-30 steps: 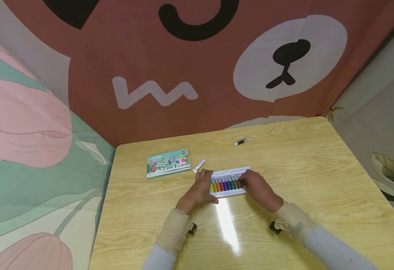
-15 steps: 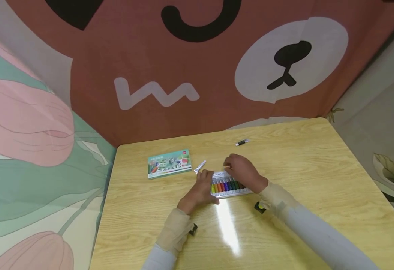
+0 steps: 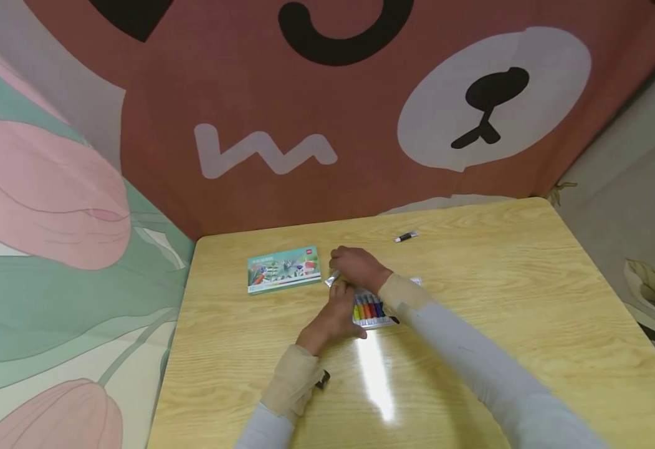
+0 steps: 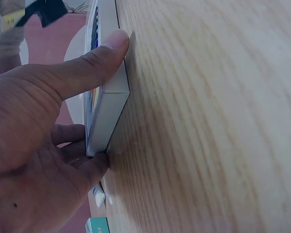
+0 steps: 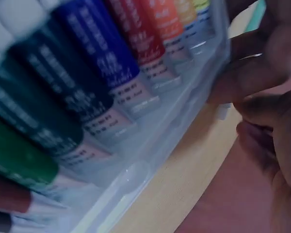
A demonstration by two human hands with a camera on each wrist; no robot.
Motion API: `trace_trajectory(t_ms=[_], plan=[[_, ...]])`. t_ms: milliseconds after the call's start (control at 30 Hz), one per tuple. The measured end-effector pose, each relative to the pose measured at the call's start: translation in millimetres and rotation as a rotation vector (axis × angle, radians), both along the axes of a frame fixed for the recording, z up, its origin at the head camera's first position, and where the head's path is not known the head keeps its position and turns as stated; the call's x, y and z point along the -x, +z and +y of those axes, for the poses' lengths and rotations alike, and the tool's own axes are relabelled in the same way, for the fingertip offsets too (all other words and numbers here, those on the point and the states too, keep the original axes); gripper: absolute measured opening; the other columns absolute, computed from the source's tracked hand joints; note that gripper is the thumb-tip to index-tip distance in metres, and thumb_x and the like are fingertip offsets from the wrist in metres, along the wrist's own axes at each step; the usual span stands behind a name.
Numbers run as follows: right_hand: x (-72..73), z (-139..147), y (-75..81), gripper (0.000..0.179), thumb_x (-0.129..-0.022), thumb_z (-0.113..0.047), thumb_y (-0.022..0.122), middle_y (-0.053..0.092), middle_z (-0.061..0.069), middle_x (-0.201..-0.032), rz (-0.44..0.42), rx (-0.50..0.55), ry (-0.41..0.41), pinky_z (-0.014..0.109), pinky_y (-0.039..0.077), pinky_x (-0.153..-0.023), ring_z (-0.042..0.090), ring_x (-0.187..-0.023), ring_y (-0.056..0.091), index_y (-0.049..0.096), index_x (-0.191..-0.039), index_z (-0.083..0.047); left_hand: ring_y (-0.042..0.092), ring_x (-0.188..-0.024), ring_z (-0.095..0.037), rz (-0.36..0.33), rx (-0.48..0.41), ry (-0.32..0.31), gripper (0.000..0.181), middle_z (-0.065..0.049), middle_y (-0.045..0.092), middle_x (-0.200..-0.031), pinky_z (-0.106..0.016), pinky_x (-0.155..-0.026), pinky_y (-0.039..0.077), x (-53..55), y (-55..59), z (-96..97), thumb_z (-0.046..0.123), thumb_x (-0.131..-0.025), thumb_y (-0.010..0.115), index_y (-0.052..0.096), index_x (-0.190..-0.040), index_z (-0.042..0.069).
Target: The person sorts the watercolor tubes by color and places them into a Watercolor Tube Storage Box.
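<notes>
My left hand (image 3: 338,312) grips the left end of a white tray of paint tubes (image 3: 374,324). In the left wrist view its thumb lies along the near side of the tray (image 4: 115,99), with the other fingers at the end and far side. My right hand (image 3: 359,267) reaches across the tray, its fingertips right at the upper end of a white paint tube (image 3: 331,280) on the table. Bent fingers of the right hand (image 5: 274,126) show in the right wrist view; I cannot tell whether they pinch the tube. Blue, red and green tubes (image 5: 99,43) lie in a row.
A flat teal paint box (image 3: 284,270) with a flower picture lies left of the tray. Farther back lies a black-labelled paint tube (image 3: 407,236). Behind the wooden table (image 3: 501,280) hangs a red-brown cloth (image 3: 282,199) with a bear print.
My right hand has left the tray's right end and moved left over it to the white tube. The left hand keeps its hold on the tray's left end.
</notes>
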State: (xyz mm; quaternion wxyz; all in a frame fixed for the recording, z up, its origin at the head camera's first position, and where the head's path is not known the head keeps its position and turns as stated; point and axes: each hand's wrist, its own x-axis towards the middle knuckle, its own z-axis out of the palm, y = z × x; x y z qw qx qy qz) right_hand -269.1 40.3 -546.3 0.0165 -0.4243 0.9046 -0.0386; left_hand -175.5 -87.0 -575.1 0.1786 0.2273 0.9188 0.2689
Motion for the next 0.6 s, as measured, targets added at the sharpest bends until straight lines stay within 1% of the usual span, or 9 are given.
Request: trace_trajectory(t_ms=[133,200,233,367,467,500,600], plan=[[5.0,-3.3,-3.3,0.009,-0.091,-0.012,0.076,0.068,-0.003,-0.102,-0.018,-0.032,0.097,0.028,0.055,-0.082,0.015,-0.096,0.06,0.078,-0.096,-0.019,0.002,-0.156,-0.037,-0.013,0.0,-0.004,0.132,-0.022,-0.003,-0.169,-0.044,-0.125,0.027,-0.3,-0.2,-0.5,0.031,-0.074,0.093,0.0,-0.162,-0.004],[6.3,-1.8,-4.6,0.006,-0.09,-0.015,0.077,0.068,-0.005,-0.098,-0.026,-0.037,0.118,0.027,0.055,-0.081,0.013,-0.093,0.06,0.078,-0.092,-0.021,-0.005,-0.158,-0.037,-0.018,0.001,-0.005,0.134,-0.023,-0.009,-0.17,-0.045,-0.127,0.022,-0.4,0.2,-0.1,0.031,-0.075,0.093,-0.002,-0.162,-0.003],[6.8,-1.1,-5.3,0.006,-0.09,-0.016,0.077,0.068,-0.006,-0.097,-0.029,-0.039,0.12,0.027,0.054,-0.082,0.013,-0.092,0.06,0.078,-0.092,-0.022,-0.005,-0.158,-0.036,-0.018,0.003,-0.004,0.134,-0.022,-0.009,-0.17,-0.045,-0.127,0.022,-0.5,0.3,0.1,0.031,-0.075,0.093,-0.002,-0.162,-0.003],[7.8,1.2,-7.4,0.005,-0.091,-0.018,0.076,0.068,-0.006,-0.094,-0.044,-0.043,0.099,0.027,0.054,-0.081,0.012,-0.09,0.06,0.078,-0.09,-0.023,-0.002,-0.158,-0.036,-0.012,0.007,0.006,0.133,-0.022,-0.007,-0.17,-0.044,-0.126,0.025,-1.3,1.2,0.9,0.03,-0.074,0.094,0.0,-0.162,-0.003],[7.0,2.0,-7.7,0.005,-0.092,-0.017,0.075,0.068,-0.005,-0.096,-0.047,-0.07,0.081,0.027,0.054,-0.079,0.013,-0.089,0.061,0.077,-0.091,-0.021,0.0,-0.157,-0.036,-0.016,0.011,0.013,0.133,-0.022,-0.006,-0.17,-0.043,-0.125,0.028,-1.8,1.9,1.6,0.03,-0.073,0.094,0.001,-0.162,-0.003],[6.2,2.3,-7.3,0.005,-0.093,-0.016,0.075,0.068,-0.004,-0.097,-0.044,-0.081,0.073,0.027,0.054,-0.078,0.013,-0.089,0.062,0.077,-0.092,-0.02,0.002,-0.156,-0.036,-0.018,0.013,0.016,0.132,-0.021,-0.005,-0.17,-0.042,-0.124,0.029,-1.8,2.0,1.9,0.029,-0.073,0.094,0.001,-0.162,-0.003],[3.5,4.4,-4.3,0.005,-0.093,-0.015,0.074,0.069,-0.001,-0.099,-0.019,-0.085,0.027,0.028,0.056,-0.078,0.015,-0.09,0.064,0.077,-0.097,-0.016,0.016,-0.149,-0.035,-0.014,0.026,0.023,0.129,-0.019,0.005,-0.169,-0.04,-0.119,0.037,-1.7,1.9,3.0,0.029,-0.072,0.095,0.008,-0.162,-0.004]])
